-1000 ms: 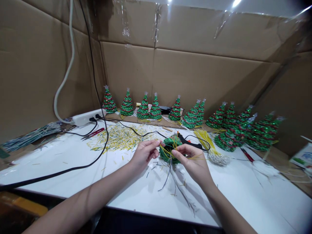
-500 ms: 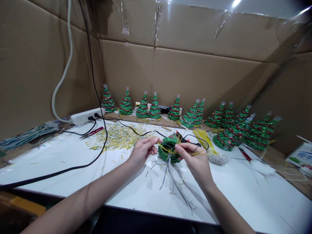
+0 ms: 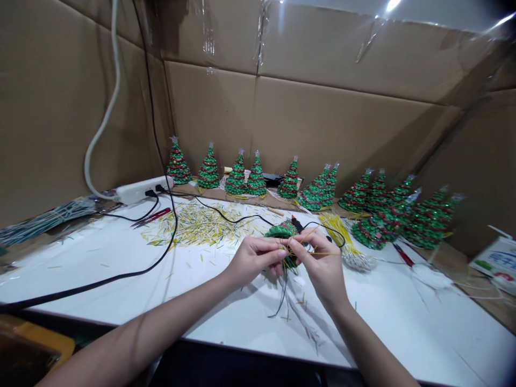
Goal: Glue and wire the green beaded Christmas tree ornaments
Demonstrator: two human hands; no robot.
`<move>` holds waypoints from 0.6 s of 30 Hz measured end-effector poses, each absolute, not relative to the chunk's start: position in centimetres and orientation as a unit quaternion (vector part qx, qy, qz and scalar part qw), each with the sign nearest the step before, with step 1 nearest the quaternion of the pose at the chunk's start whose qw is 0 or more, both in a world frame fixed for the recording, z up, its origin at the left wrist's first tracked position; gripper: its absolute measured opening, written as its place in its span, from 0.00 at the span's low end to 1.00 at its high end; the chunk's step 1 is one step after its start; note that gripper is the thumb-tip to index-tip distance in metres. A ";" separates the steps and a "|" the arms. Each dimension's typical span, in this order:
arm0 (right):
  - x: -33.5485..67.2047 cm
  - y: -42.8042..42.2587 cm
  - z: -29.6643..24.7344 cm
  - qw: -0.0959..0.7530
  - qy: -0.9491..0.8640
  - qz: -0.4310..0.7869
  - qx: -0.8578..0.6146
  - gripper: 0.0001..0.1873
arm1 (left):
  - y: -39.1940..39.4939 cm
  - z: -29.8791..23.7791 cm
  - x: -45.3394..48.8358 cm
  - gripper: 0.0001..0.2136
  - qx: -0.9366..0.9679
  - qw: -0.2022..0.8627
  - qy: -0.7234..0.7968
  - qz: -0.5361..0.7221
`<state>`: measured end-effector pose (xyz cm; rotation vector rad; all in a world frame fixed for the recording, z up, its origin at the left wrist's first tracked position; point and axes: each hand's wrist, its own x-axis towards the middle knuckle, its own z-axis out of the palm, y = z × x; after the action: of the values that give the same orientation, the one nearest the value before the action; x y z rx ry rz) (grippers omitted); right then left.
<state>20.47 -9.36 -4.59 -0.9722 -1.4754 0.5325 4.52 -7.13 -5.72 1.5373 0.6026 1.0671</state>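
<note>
A small green Christmas tree point(image 3: 281, 230) lies on its side on the white table, its hollow base turned toward me. Thin wires come out of the base, some yellow, some dark and grey. My left hand point(image 3: 258, 259) is closed in a pinch at the base opening, on the yellow wires. Right beside it, my right hand point(image 3: 320, 263) pinches yellow wires point(image 3: 328, 253) between thumb and finger. The fingertips of both hands nearly meet and hide much of the opening. A glue gun point(image 3: 297, 224) with an orange tip lies just behind the tree.
Several finished trees point(image 3: 256, 177) stand along the cardboard wall. Wire clippings point(image 3: 197, 224) lie in a heap at left, near red-handled scissors point(image 3: 155, 216) and a white power strip point(image 3: 141, 190). A black cable point(image 3: 133, 273) crosses the table. Yellow wire bundles point(image 3: 342, 236) lie at right.
My left hand has moved right, from beside the tree to its base opening, and now meets my right hand at the yellow wires. My right hand has stayed nearly in place.
</note>
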 end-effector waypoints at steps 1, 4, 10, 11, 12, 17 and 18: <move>20.5 -9.4 -4.6 0.603 -0.640 0.225 -0.420 0.09 | -7.1 -5.8 4.5 0.15 0.653 0.558 0.249 0.447; 20.4 -9.4 -4.7 0.596 -0.645 0.228 -0.420 0.07 | -7.1 -5.9 4.6 0.15 0.669 0.545 0.241 0.444; 20.1 -9.6 -4.8 0.617 -0.649 0.165 -0.414 0.05 | -7.0 -5.6 4.8 0.14 0.684 0.492 0.238 0.483; 20.0 -9.6 -4.8 0.618 -0.648 0.160 -0.414 0.05 | -7.0 -5.6 4.8 0.14 0.685 0.490 0.238 0.484; 20.0 -9.6 -4.9 0.620 -0.648 0.156 -0.414 0.05 | -7.0 -5.7 4.8 0.15 0.687 0.487 0.237 0.485; 19.9 -9.7 -4.8 0.634 -0.639 0.150 -0.409 0.03 | -7.0 -5.9 4.8 0.15 0.697 0.474 0.231 0.487; 19.8 -9.7 -4.8 0.636 -0.637 0.150 -0.408 0.03 | -7.0 -5.9 4.8 0.14 0.697 0.473 0.230 0.488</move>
<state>19.83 -9.69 -4.80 -0.9320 -1.4553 0.3430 4.81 -7.02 -5.93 1.7051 0.5623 1.1946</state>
